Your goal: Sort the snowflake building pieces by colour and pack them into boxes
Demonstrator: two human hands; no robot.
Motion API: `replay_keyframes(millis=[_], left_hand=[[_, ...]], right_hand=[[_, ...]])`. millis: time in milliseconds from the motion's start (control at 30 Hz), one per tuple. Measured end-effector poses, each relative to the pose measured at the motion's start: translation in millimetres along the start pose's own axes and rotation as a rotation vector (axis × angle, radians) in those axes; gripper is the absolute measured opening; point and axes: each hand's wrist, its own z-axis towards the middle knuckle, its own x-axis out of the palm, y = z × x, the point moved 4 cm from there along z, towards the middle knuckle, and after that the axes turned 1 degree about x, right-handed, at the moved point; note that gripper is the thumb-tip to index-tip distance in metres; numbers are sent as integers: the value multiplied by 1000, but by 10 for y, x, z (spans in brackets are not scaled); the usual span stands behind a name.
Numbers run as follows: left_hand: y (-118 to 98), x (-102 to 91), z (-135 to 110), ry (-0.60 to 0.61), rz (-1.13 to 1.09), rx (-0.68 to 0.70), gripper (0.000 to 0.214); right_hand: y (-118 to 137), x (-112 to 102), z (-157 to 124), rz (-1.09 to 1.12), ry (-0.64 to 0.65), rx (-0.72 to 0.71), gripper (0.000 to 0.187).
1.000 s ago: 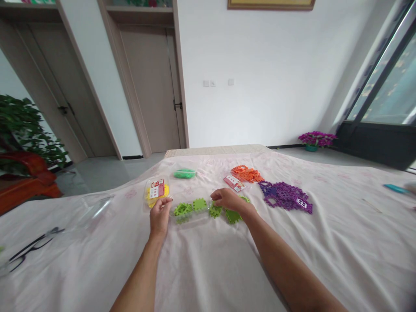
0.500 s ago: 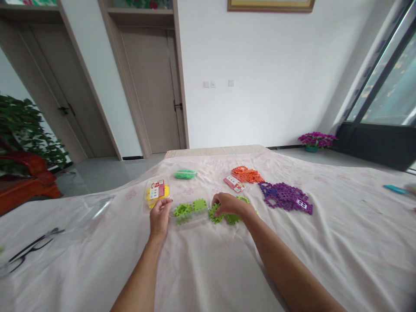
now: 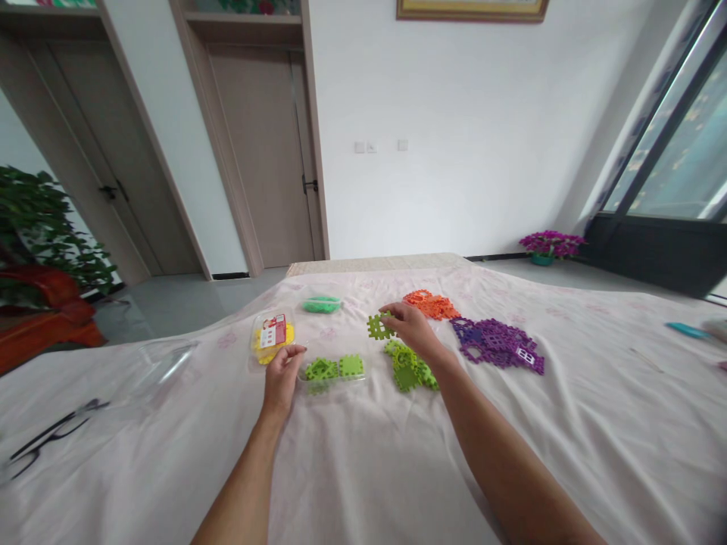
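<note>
My right hand pinches a light green interlocking tile with toothed edges, raised above the cloth. Just below that hand lies a loose heap of light green tiles. With fingers closed, my left hand grips the left end of a clear plastic box. Inside this box are several light green tiles, one of them a solid square. Behind my left hand stands a clear box of yellow pieces with a red and white label.
Green pieces in clear plastic lie farther back. Orange tiles and a purple tile heap are to the right. On the left are an empty clear plastic container and eyeglasses. A wrinkled pale cloth covers the surface.
My right hand has lifted a light green tile from the heap, moving up and slightly away from me. My left hand stays at the box's left end.
</note>
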Motion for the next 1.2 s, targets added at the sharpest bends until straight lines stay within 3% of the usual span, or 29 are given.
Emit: replay_keyframes(millis=[133, 300, 567, 800, 1033, 1200], left_hand=[[-63, 40, -34, 67, 6, 11, 26], [-62, 35, -39, 82, 31, 27, 26], [-35, 43, -32, 85, 27, 29, 26], [-71, 52, -49, 81, 11, 12, 26], [-61, 58, -58, 84, 6, -13, 27], [-70, 65, -53, 78, -10, 0, 25]], right_hand=[[160, 194, -80, 69, 154, -11, 36], [307, 441, -210, -178, 347, -100, 32], [383, 518, -262, -465, 369, -247, 35], [446, 518, -276, -231, 390, -200, 35], [435, 514, -281, -470, 295, -213, 32], [552, 601, -376, -454, 516, -300, 20]])
